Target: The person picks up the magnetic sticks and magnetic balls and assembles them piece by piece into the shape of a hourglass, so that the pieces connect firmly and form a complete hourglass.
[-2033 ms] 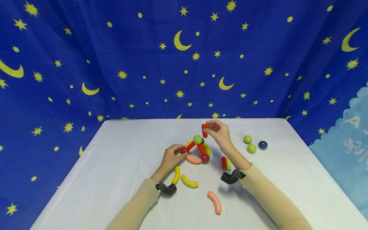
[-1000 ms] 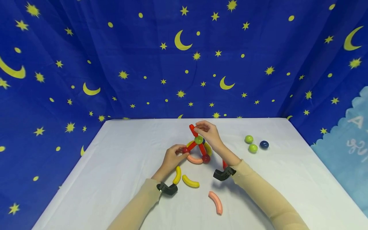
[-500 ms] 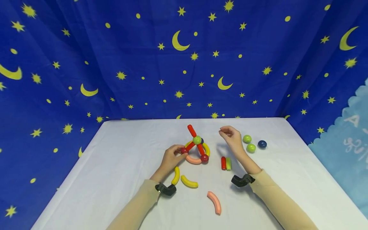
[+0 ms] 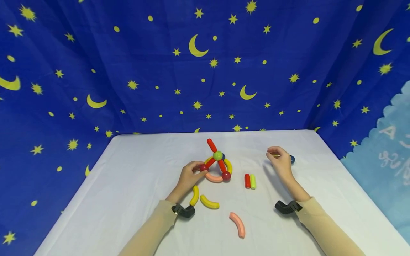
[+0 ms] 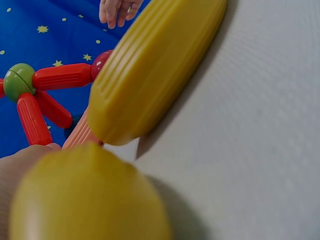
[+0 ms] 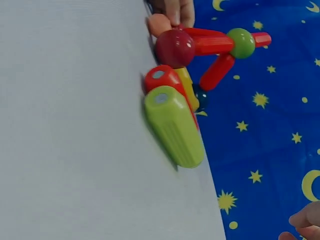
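My left hand (image 4: 189,176) pinches a red ball (image 4: 203,168) at the left corner of a magnetic ball-and-rod structure. Curved yellow (image 4: 228,166) and pink (image 4: 214,178) rods form its base, with another red ball (image 4: 226,175) at the right corner and a dark blue one (image 4: 223,156) behind. Straight red rods rise to a green ball (image 4: 217,155), from which one more red rod (image 4: 211,145) sticks up and leftward. Off to the right, my right hand (image 4: 281,166) hovers over the loose green balls, largely hiding them; its fingers are loosely bent, apart in the right wrist view.
A loose dark blue ball (image 4: 293,159) shows beside the right hand. Red (image 4: 247,181) and light green (image 6: 175,127) straight rods lie side by side right of the structure. Nearer me are two yellow curved rods (image 4: 209,202) and a pink one (image 4: 237,225). A starry blue curtain (image 4: 173,71) stands behind the table.
My right hand brought a red rod to the structure's top green ball, let it go there, and moved right to the loose green balls. The left hand kept its hold on the red ball.
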### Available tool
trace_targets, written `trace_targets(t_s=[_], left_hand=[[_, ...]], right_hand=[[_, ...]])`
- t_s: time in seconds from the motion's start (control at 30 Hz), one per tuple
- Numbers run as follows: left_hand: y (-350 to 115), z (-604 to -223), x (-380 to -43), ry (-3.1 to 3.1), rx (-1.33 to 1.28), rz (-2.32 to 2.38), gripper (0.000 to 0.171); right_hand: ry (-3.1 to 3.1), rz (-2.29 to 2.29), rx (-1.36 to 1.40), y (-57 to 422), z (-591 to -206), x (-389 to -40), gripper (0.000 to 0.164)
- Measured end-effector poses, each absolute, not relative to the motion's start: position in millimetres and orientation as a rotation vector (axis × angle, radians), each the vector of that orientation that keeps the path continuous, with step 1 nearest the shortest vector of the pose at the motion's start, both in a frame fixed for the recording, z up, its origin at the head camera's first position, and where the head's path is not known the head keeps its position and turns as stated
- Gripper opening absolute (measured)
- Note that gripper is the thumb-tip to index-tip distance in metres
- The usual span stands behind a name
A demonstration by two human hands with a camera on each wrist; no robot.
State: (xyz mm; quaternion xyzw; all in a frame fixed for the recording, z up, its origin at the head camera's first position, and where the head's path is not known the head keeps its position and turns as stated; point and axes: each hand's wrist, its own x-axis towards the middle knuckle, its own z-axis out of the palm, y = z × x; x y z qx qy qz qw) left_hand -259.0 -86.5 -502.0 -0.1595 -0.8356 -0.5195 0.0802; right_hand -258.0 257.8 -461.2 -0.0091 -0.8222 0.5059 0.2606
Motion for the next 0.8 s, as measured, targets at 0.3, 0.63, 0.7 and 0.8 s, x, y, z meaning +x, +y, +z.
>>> trace_targets(t_s=[0.3, 0.63, 0.7, 0.8], left_hand=[[-87.4, -501.9, -259.5, -2.485, -0.489, -1.540, 0.031], [-87.5, -501.6, -259.9, -2.516, -0.474, -1.521, 0.032], [-87.6, -501.8, -259.8, -2.518, -0.477, -1.518, 0.033], [-87.9, -502.1, -259.7, -2.518, -0.482, -1.518, 0.032]], right_hand=[[-2.380, 1.404, 0.048, 238.3, -462.3, -240.1, 0.019], [-2.464, 1.591, 0.150, 225.2, -486.6, -235.3, 0.026], [-2.492, 1.603, 0.142, 223.6, -487.9, -234.0, 0.028], [-2.554, 1.569, 0.154, 220.6, -487.4, -231.7, 0.032]])
